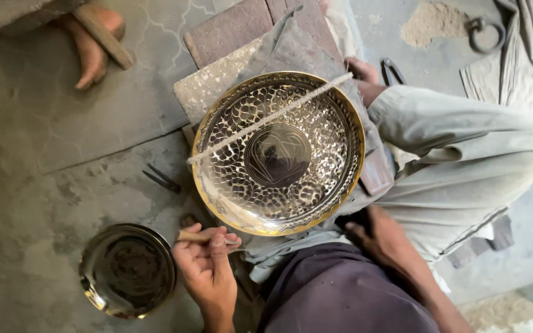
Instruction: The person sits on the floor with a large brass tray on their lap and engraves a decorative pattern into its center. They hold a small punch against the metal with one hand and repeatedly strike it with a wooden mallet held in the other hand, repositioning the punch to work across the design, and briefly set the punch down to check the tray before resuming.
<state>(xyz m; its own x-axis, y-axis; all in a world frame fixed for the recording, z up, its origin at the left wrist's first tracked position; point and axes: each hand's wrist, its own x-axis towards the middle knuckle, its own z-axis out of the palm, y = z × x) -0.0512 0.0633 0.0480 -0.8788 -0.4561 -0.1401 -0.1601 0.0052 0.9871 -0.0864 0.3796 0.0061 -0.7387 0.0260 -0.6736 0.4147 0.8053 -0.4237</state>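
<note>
A large brass bowl (334, 117) with a hammered scale pattern and an engraved round centre rests tilted on my lap. A thin pale rod (266, 118) lies across its rim from lower left to upper right. My left hand (208, 271) is below the bowl's left edge, closed around a small wooden-handled tool (195, 236). My right hand (380, 237) lies on the dark cloth by the bowl's lower right rim, fingers extended, holding nothing that I can see.
A smaller dark metal dish (128, 270) sits on the floor at the lower left. Metal dividers (161, 179) lie left of the bowl. A brick slab (229, 31), pliers (393, 71) and an iron ring (485, 34) are at the top. Another person's foot (90, 46) is at the upper left.
</note>
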